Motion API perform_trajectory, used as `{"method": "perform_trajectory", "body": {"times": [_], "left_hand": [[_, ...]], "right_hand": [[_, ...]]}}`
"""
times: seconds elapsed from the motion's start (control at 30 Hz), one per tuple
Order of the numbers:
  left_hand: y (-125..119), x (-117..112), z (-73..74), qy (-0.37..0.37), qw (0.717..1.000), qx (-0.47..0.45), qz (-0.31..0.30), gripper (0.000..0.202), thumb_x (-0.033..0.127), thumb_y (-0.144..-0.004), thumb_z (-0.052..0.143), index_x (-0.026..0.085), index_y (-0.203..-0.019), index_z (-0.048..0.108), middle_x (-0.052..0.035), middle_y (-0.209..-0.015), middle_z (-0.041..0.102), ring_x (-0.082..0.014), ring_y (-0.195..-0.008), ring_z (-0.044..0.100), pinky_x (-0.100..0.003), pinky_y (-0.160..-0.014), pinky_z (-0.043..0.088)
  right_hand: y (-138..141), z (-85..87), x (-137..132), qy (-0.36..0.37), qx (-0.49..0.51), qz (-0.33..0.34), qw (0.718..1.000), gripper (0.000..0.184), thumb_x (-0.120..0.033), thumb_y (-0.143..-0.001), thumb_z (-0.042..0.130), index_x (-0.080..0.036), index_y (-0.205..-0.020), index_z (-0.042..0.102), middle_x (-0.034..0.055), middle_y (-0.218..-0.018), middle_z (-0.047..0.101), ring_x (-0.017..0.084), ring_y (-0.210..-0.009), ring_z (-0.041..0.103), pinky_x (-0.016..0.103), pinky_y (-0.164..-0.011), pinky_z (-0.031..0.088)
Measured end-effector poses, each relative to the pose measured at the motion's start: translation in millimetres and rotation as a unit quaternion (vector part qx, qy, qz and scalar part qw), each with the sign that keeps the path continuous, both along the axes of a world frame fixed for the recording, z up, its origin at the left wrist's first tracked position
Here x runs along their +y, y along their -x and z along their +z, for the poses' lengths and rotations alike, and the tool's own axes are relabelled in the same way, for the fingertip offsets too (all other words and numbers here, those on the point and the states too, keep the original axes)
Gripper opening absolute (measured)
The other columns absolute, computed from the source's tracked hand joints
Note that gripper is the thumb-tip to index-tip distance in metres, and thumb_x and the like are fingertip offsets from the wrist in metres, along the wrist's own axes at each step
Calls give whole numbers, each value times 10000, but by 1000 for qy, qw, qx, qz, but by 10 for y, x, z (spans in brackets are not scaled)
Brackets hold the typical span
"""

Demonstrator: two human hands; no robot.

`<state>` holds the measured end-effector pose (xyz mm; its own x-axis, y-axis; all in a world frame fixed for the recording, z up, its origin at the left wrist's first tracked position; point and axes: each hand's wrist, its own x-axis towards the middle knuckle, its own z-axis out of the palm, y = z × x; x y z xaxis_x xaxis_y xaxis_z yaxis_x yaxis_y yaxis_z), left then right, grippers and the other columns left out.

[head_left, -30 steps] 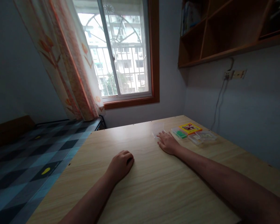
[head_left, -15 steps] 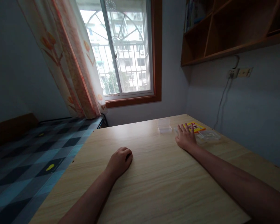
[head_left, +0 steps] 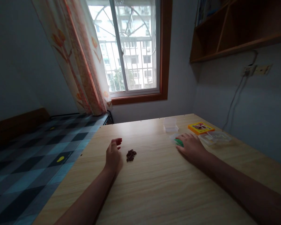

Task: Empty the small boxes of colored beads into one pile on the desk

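A small heap of dark brown bits (head_left: 131, 155) lies on the wooden table, too small to name singly. Just left of it, my left hand (head_left: 112, 154) rests on its edge, empty, with loosely bent fingers held apart. Farther right, my right hand (head_left: 192, 146) curls palm down over a small green object (head_left: 179, 142), which partly shows between thumb and fingers. Clear plastic (head_left: 172, 137) shows beside the green object. How much of it lies under the palm is hidden.
An open clear plastic box (head_left: 170, 127) stands near the far edge. Beyond my right hand are a yellow flat box (head_left: 200, 127) and a clear plastic case (head_left: 215, 137). A checked bed (head_left: 58, 147) adjoins the table's left side. Shelves (head_left: 224, 34) hang upper right.
My left hand has moved left and opened off the brown heap, which now shows. My right hand has drawn back from the yellow box and closed over the green object. The view has shifted slightly.
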<state>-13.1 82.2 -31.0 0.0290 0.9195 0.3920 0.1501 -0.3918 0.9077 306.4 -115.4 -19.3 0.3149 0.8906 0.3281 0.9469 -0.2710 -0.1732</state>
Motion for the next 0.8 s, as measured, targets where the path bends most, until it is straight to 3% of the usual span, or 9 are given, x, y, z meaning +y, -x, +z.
{"method": "perform_trajectory", "body": {"times": [0.07,0.17,0.27,0.37,0.43,0.53,0.7,0.8], "left_hand": [[-15,-74,35,-30,999,20,-2,607,638,-934,288,157,-985,655,-138,-1074,695,-273,-1015,639,-443,-878,528],[-34,-243,123,-133,986,100,-23,507,505,-993,279,170,-1029,659,-113,-1088,682,-262,-1050,616,-458,-970,478],[-63,-451,227,-238,950,187,-70,390,391,-1006,336,178,-1035,661,-98,-1060,675,-258,-1060,599,-456,-975,466],[-129,-670,294,-310,902,267,-142,273,306,-970,442,176,-1087,652,-105,-1112,664,-255,-1092,581,-435,-963,480],[-190,-801,304,-325,864,330,-199,256,287,-927,520,185,-1123,649,-106,-1163,657,-261,-1120,574,-449,-1009,462],[-262,-939,294,-307,827,408,-236,329,295,-848,630,208,-1164,647,-93,-1233,646,-291,-1179,556,-532,-1129,342],[-264,-1047,309,-303,803,431,-278,349,273,-851,617,231,-1196,645,-71,-1249,649,-281,-1198,556,-560,-1188,221],[-261,-1136,354,-316,784,414,-337,407,215,-837,605,258,-1241,621,-50,-1285,638,-268,-1238,533,-535,-1191,234]], "right_hand": [[182,13,-29,2,50,73,996,461,-315,-814,623,-243,-1268,648,126,-1368,540,309,-1226,513,496,-1058,380],[377,-1,-21,14,102,133,986,655,-297,-779,653,-278,-1419,519,106,-1498,426,301,-1328,457,453,-1094,374],[431,-44,28,13,140,145,979,804,-362,-790,666,-259,-1527,365,110,-1532,391,297,-1381,409,455,-1136,338],[402,-111,79,12,161,152,975,812,-399,-804,660,-225,-1534,352,120,-1481,464,283,-1342,456,449,-1128,355],[391,-158,97,11,157,166,973,763,-406,-812,654,-211,-1506,403,123,-1448,502,280,-1319,480,459,-1125,356],[416,-207,93,-4,146,187,971,750,-430,-823,650,-200,-1497,414,129,-1475,474,281,-1356,445,479,-1152,321],[480,-220,33,25,153,222,963,771,-444,-834,650,-208,-1519,385,129,-1548,377,314,-1458,302,548,-1199,211],[507,-214,-15,50,168,282,943,873,-469,-817,680,-183,-1555,310,144,-1580,312,335,-1498,201,568,-1213,149]]}}
